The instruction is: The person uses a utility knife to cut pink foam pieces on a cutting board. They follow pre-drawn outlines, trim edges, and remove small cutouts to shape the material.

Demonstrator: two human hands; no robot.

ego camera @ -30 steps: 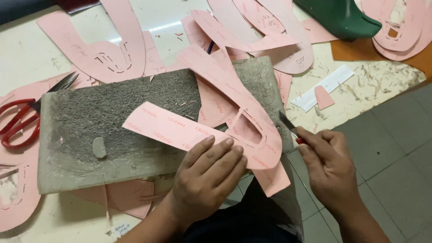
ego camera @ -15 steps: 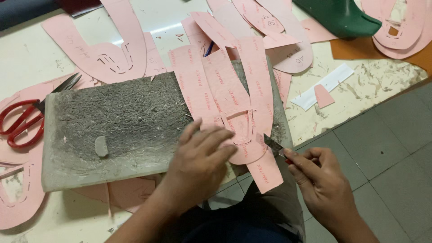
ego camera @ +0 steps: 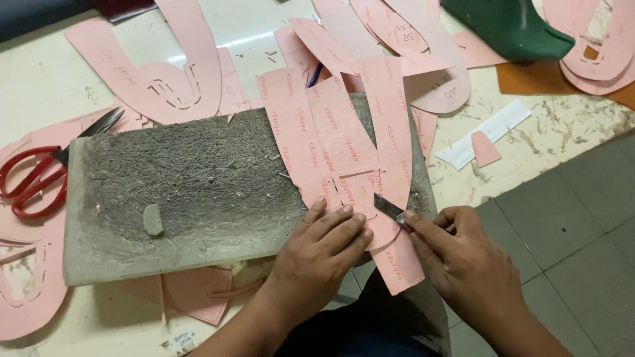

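Left hand (ego camera: 322, 248) spread flat, pressing one pink pattern (ego camera: 344, 152); right hand (ego camera: 463, 261) beside it, pinching one knife (ego camera: 388, 209); one red scissors (ego camera: 40, 173) far left.

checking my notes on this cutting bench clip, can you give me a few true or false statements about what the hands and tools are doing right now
1. The left hand presses flat on the pink U-shaped card pattern piece. True.
2. The right hand holds the red-handled scissors. False: it grips a small metal blade; the red-handled scissors lie untouched at the table's left edge.
3. The pattern piece lies on a rough grey cutting block. True.
4. The dark green shoe last stands on the grey block. False: it sits on the table at the top right, apart from the block.
5. The blade tip meets the pink card beside the left fingertips. True.
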